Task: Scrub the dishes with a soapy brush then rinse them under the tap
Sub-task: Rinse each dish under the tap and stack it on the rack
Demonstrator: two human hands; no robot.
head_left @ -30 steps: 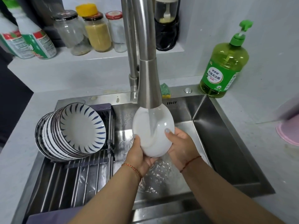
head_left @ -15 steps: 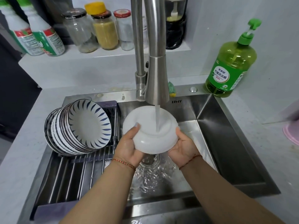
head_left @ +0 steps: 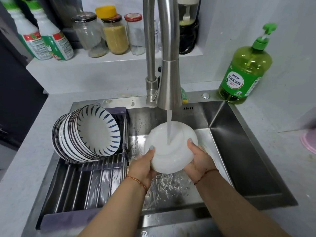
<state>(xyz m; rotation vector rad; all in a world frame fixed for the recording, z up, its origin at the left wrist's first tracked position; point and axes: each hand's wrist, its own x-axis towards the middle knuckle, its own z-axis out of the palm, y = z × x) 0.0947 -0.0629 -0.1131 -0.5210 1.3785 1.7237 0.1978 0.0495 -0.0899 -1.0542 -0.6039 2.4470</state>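
Grey countertop [head_left: 25,168] surrounds the steel sink [head_left: 248,159]. Green soap bottle [head_left: 246,69] stands at the sink's far right corner; sponge [head_left: 184,96] sits on its back rim; pink item [head_left: 309,141] lies right of it.

Both forearms are bare, no sleeves showing. A thin red-orange braided thread bracelet [head_left: 136,181] circles the left wrist; a thinner red thread [head_left: 204,175] circles the right. Fingernails carry pale polish.
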